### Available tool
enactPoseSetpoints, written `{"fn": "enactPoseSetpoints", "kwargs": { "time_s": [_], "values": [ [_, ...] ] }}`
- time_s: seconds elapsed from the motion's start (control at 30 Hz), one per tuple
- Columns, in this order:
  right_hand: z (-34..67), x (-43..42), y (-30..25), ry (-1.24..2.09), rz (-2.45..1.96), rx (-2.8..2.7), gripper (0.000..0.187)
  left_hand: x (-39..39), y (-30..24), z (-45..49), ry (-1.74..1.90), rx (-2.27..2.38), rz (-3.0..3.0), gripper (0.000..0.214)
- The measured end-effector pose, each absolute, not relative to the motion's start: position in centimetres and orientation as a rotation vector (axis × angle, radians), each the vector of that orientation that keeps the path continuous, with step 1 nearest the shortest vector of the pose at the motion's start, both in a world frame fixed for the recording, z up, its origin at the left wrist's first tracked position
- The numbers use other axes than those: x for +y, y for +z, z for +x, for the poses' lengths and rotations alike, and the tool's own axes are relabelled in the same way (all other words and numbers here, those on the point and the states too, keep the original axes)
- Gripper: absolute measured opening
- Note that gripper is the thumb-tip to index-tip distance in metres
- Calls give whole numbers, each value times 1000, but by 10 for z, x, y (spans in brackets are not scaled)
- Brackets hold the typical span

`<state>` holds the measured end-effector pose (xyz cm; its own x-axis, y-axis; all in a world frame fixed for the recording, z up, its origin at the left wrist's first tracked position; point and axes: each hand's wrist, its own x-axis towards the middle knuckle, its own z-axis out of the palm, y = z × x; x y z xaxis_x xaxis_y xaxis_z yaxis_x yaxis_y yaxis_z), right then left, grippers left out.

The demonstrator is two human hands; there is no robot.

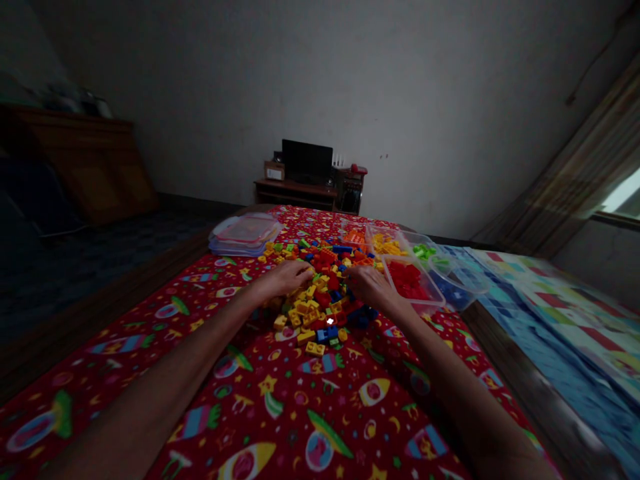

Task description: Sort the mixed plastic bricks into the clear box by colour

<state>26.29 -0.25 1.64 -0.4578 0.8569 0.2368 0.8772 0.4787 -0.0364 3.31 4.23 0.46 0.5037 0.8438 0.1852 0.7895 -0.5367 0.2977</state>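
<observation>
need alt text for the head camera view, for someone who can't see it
Two bare hands, left hand and right hand, rest in a pile of mixed plastic building bricks on a red rocket-print cloth. Clear containers beside the right hand hold bricks sorted by colour; stacked lids lie far left in a dim room.

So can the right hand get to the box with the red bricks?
Probably yes: the right hand rests on the brick pile, right beside the box of red bricks, whose top is open, nothing between.
</observation>
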Motion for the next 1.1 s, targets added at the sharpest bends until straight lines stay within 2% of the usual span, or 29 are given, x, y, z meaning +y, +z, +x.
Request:
{"fn": "enactPoseSetpoints", "kwargs": {
  "time_s": [0.07,0.17,0.3,0.47,0.73,0.9,1.1],
  "values": [
    [260,-6,16,-118,-1480,-2529,25,41,-1,40,523,1451,2560,38],
    [257,-10,17,-104,-1460,-2543,25,38,-7,49,594,1445,2540,29],
    [256,-13,20,-102,-1480,-2561,26,37,-8,53,669,1484,2490,41],
    [254,-15,22,-130,-1482,-2524,25,37,-4,52,676,1422,2448,42],
    [247,-6,6,-67,-1366,-2548,41,37,-10,56,678,1249,2354,54],
    [253,0,-1,-106,-1360,-2510,30,34,-7,57,673,1242,2415,53],
    [244,-4,2,-77,-1304,-2569,27,30,1,56,696,1330,2451,47]
  ]
}}
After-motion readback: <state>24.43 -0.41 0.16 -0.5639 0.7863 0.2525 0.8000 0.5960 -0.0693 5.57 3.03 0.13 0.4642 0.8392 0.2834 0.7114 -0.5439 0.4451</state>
